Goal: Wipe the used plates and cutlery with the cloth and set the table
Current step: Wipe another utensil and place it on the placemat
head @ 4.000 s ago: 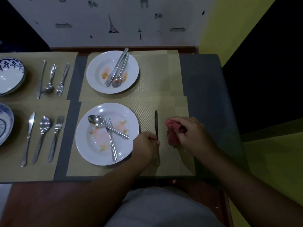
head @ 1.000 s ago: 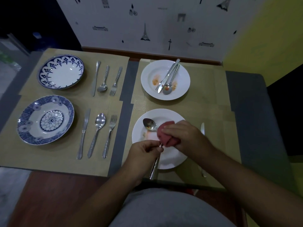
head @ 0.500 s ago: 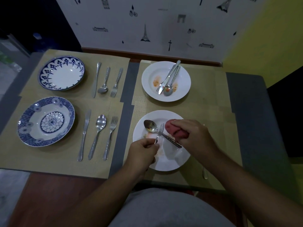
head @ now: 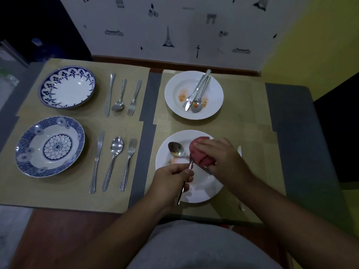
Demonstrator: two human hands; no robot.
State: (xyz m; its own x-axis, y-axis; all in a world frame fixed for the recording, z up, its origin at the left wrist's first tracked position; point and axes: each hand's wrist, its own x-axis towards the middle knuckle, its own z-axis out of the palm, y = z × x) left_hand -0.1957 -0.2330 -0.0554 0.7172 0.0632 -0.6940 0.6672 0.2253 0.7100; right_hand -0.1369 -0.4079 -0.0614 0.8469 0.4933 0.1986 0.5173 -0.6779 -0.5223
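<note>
Both arms come up from the bottom of the frame and meet over the near white plate [head: 202,193] in the lower middle. The left hand [head: 171,177] is curled shut around the handle of a fork [head: 181,188], with the thumb on top. The handle sticks out below the fist and points down toward the bottom edge. The right hand [head: 223,158] is bent over a red cloth [head: 198,152] and squeezes it tight around the top of the fork, so the fork's prongs are hidden inside the cloth.

A spoon [head: 175,149] lies on the same plate, just left of the cloth. Its handle goes under the cloth and the right hand. A knife [head: 240,152] lies right of the plate, but the right hand and arm cover most of it; only its tip and its end show.

The far white plate [head: 174,94], in the upper middle, has orange stains and dirty cutlery [head: 196,94] lying across it. The room is dim, so small marks on the near plate are hard to make out.
</note>
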